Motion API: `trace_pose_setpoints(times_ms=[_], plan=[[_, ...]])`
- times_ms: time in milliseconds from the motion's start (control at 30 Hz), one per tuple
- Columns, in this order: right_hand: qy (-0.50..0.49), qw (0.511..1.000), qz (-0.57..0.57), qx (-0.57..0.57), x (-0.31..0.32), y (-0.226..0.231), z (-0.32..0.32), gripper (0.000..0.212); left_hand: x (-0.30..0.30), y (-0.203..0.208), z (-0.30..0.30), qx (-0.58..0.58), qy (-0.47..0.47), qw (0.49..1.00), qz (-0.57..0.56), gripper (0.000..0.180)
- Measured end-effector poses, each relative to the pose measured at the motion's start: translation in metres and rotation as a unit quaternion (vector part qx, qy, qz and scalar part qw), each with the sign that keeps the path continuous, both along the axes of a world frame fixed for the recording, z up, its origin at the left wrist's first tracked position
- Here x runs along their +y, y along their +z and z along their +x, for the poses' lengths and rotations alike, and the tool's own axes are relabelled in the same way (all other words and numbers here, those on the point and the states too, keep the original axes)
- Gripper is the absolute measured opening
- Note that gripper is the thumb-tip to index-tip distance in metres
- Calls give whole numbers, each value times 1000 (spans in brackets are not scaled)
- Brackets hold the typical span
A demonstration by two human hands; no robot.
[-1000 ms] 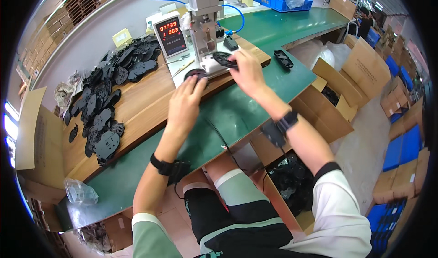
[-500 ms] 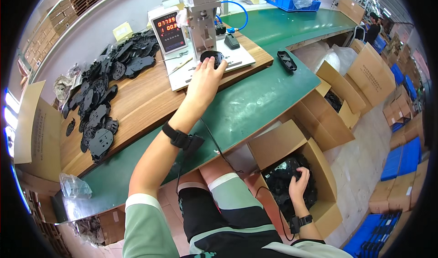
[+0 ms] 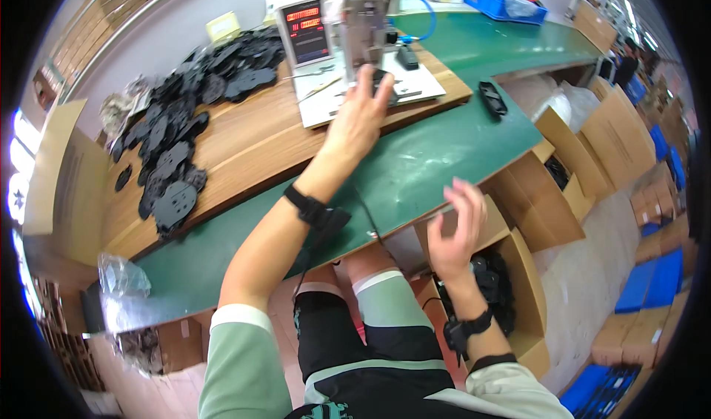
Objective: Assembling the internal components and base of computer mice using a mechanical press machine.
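My left hand (image 3: 358, 119) reaches over the white base plate (image 3: 318, 114) of a bench press (image 3: 366, 22). Its thumb and fingers close around a black plastic part (image 3: 380, 85), mostly covered by the hand and the press. My right hand (image 3: 457, 230) is raised above an open cardboard box (image 3: 529, 271), fingers apart and a little blurred, with nothing visible in it. Inside that box lie many black plastic parts (image 3: 495, 286). A black plastic shell (image 3: 492, 100) rests on the green table (image 3: 422, 163), right of the press.
A heap of flat black parts (image 3: 174, 160) covers the left of the wooden board (image 3: 252, 137). Beside the press stands a display box (image 3: 305, 30) with red digits. A blue crate (image 3: 496, 2) sits at the back. Another open carton (image 3: 544, 197) stands at the right.
My right hand has risen out of the box of black parts toward the table edge, fingers spreading. The left hand stays at the press on the black part. The whole view has shifted slightly.
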State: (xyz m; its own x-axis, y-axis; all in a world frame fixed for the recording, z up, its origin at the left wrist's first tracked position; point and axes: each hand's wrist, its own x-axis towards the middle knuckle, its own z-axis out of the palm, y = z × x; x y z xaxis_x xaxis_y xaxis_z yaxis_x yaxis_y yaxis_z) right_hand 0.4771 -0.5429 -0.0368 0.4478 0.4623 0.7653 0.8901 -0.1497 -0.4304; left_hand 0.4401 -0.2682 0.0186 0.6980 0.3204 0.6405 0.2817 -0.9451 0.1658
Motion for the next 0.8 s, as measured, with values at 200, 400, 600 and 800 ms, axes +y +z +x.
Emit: trace_pose_setpoints(times_ms=[200,400,600,800], plan=[[59,988,-104,-102,150,56,71,69,-3,2,13,-11,-8,999,47,80],[52,976,-153,-145,196,66,77,39,13,-6,-27,-111,-56,992,27,69],[71,977,-126,-156,188,72,77,37,49,-11,-136,105,441,890,40,72],[53,975,-151,-152,189,70,75,37,49,9,-195,263,506,806,-157,62]])
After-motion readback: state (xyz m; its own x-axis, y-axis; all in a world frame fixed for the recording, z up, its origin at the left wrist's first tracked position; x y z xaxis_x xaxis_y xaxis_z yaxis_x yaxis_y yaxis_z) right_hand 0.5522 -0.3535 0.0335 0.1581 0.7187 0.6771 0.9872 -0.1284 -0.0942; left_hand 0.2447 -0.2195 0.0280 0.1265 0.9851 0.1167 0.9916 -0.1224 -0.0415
